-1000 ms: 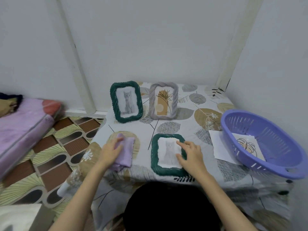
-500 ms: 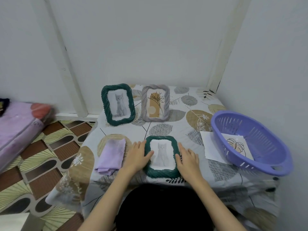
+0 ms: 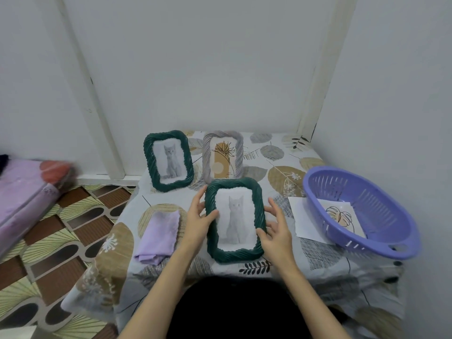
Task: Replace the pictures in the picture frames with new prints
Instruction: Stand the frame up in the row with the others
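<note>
Nearest camera, above bench [image 3: 325, 263]: left hand [image 3: 198, 222] and right hand [image 3: 276, 234] grip green cat frame [image 3: 234, 220] by side edges, tilted up. Lilac cloth [image 3: 159, 234] left; prints [image 3: 341, 216] in purple basket [image 3: 381, 228] right. Behind: second green frame [image 3: 168, 160], grey frame [image 3: 223, 157] upright.

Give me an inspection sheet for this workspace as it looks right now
Surface: leaf-print tablecloth covers the table.
Job's things: green cat frame held in both hands; second green frame and grey frame upright behind; leaf print in the purple basket; blank sheet partly under it.
Clutter: lilac cloth.
Grippers: left hand, right hand grip the frame's sides.
Cables: nothing seen.
Surroundings: white walls, patterned floor mat, pink bedding.
</note>
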A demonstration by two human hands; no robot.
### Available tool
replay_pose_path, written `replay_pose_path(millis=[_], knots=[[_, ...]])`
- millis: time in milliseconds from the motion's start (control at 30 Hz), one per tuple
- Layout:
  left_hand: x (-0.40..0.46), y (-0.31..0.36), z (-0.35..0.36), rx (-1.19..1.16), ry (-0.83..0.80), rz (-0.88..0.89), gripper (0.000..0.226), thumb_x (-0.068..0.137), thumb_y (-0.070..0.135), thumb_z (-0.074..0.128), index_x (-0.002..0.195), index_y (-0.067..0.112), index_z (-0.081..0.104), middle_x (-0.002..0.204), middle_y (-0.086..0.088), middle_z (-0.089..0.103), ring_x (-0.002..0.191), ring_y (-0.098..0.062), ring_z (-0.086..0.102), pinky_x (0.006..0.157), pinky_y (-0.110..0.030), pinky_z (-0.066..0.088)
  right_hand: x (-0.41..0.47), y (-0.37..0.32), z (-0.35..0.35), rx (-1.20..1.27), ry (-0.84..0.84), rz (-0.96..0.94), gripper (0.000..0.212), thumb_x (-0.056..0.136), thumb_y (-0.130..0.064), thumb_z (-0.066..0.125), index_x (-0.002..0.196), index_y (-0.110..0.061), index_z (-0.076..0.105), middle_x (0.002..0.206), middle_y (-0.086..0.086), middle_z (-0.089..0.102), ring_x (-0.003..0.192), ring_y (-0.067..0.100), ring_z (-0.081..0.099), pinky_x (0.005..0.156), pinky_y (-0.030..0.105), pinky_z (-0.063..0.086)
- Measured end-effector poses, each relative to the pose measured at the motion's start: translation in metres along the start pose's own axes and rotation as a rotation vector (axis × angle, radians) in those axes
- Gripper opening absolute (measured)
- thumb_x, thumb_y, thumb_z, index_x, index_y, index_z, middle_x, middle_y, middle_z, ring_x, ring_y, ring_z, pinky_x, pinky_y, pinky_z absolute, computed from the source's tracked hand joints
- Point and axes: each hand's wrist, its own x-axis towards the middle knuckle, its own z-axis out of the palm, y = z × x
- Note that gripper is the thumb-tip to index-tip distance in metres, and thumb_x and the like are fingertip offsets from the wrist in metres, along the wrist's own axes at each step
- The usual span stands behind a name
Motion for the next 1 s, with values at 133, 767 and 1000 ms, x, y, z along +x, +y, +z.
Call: replay_pose_path(millis=[133, 767, 1000], knots=[[-0.001, 0.015, -0.002, -0.051, -0.079, 0.083, 0.063, 0.086, -0.007, 0.055, 0.128, 0.039, 0.046, 0.11, -0.005, 0.063, 0.088, -0.01, 0.066, 0.083, -0.033, 0.056, 0.006, -0.019, -0.019, 0.104, -0.059, 0.035, 0.089, 0.076, 0.006, 0.069, 0.137, -0.041, 0.023, 0.121, -0.004, 0.052, 0.076, 0.014, 0.066, 0.075, 0.029, 0.056], [0.003, 0.026, 0.006, -0.119, -0.298, 0.096, 0.061, 0.087, -0.002, 0.055, 0.131, 0.039, 0.044, 0.116, -0.001, 0.063, 0.108, -0.024, 0.062, 0.093, -0.045, 0.05, 0.05, -0.059, -0.042, 0.217, -0.267, -0.037, 0.077, 0.08, 0.001, 0.067, 0.14, -0.034, 0.033, 0.144, -0.022, 0.034, 0.132, -0.001, 0.035, 0.11, 0.027, 0.033], [0.064, 0.052, 0.049, -0.038, -0.407, 0.16, 0.064, 0.087, -0.004, 0.054, 0.129, 0.043, 0.044, 0.125, -0.002, 0.058, 0.108, -0.018, 0.062, 0.087, -0.035, 0.054, 0.126, -0.067, -0.075, 0.241, -0.292, 0.031, 0.07, 0.071, 0.006, 0.054, 0.124, -0.04, 0.053, 0.135, -0.005, 0.051, 0.123, 0.023, 0.049, 0.103, 0.044, 0.041]])
